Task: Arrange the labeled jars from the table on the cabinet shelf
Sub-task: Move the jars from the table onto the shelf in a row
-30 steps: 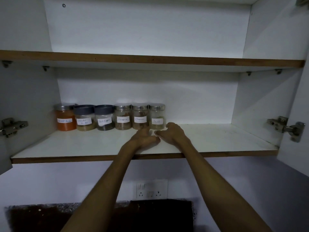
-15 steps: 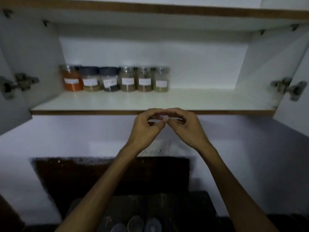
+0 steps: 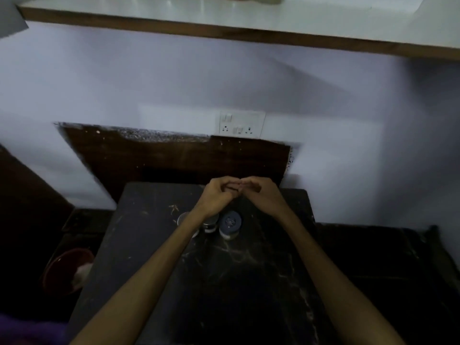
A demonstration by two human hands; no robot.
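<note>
Jars [image 3: 230,221], three of them, stand upright with lids up on the bench [image 3: 249,282], just under both wrists. The left hand [image 3: 216,195] and right hand [image 3: 258,192] touch each other, fingers curled, holding nothing.

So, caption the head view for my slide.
Left hand and right hand meet, empty, over the dark table holding jars.

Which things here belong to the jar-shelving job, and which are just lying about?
For the job: blue-lidded jar, silver-lidded jar, half-hidden third jar, table, cabinet shelf, left hand, right hand (both empty, fingers curled).
Lying about: wall socket, red bowl beside the table.
</note>
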